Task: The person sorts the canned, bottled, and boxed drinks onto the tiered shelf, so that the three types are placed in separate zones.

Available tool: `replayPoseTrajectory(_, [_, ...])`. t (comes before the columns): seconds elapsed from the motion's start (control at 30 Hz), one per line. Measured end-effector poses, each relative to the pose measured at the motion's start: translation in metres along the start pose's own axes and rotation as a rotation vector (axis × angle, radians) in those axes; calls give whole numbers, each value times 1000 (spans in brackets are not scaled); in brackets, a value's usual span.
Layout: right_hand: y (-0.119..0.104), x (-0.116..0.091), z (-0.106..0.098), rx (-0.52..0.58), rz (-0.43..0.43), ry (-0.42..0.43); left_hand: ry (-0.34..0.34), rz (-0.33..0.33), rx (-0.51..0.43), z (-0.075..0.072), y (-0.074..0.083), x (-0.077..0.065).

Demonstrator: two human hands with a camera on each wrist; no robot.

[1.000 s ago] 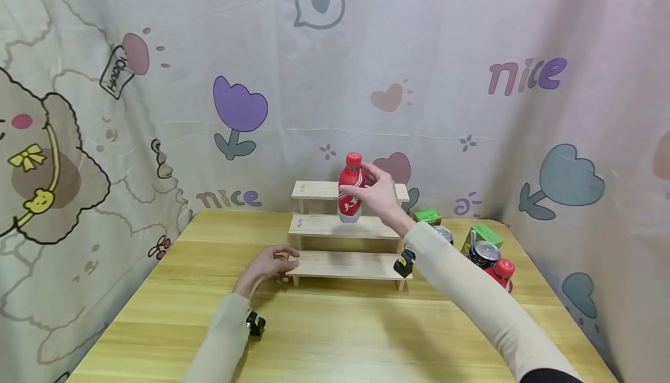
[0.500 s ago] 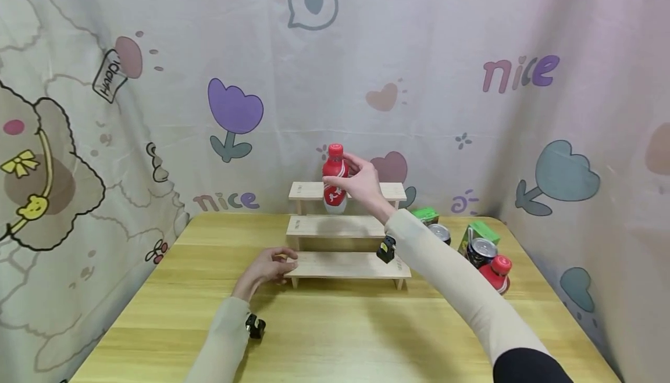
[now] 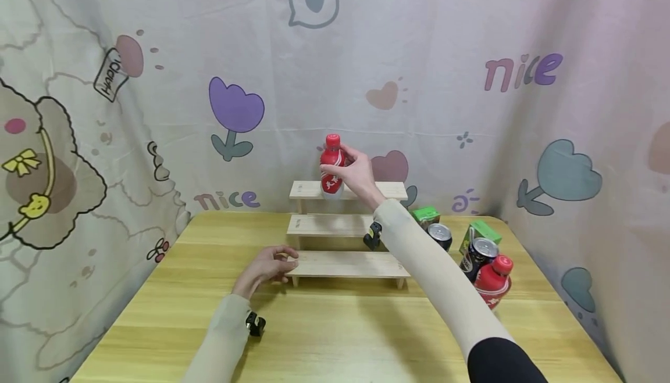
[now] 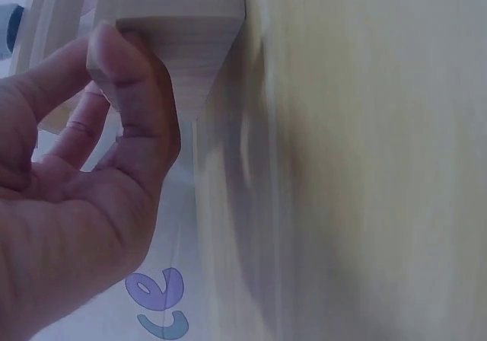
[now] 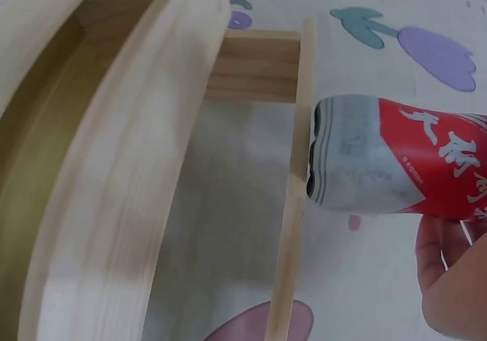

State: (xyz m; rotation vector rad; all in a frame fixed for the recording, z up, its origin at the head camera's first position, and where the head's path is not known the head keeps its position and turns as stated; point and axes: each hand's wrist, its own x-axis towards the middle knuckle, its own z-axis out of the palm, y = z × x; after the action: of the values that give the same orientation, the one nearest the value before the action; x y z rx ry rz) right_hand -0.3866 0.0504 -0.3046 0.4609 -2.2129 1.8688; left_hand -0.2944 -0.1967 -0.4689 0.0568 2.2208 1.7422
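My right hand (image 3: 360, 175) holds a red bottle (image 3: 331, 183) with a red cap upright, thumb and fingers round its upper body. In the right wrist view, the grey base of the bottle (image 5: 350, 154) is right at the edge of the top board (image 5: 293, 196). The stand (image 3: 342, 264) is pale wood with three stepped boards. At the left end of its lowest board, my left hand (image 3: 268, 267) grips the corner. Up close in the left wrist view, the curled fingers (image 4: 133, 90) lie against the board's end (image 4: 190, 29).
To the right of the stand are two dark cans (image 3: 439, 235), two green cartons (image 3: 481, 232) and another red bottle (image 3: 493, 281), partly overlapped in view by the right sleeve. All stand on a wooden table (image 3: 314, 336) with a printed curtain (image 3: 314, 81) behind.
My right hand has carried the red bottle up and to the left, from in front of the middle board to the top board. The left hand stays at the lowest board.
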Motion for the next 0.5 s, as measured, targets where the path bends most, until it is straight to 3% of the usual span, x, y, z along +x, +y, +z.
replayPoseTrajectory(0.3, [2, 13, 0, 22, 50, -33, 9, -13, 0, 1, 0, 0])
replayPoseTrajectory(0.5, [-1, 17, -3, -50, 81, -22, 10, 4, 5, 1, 1, 0])
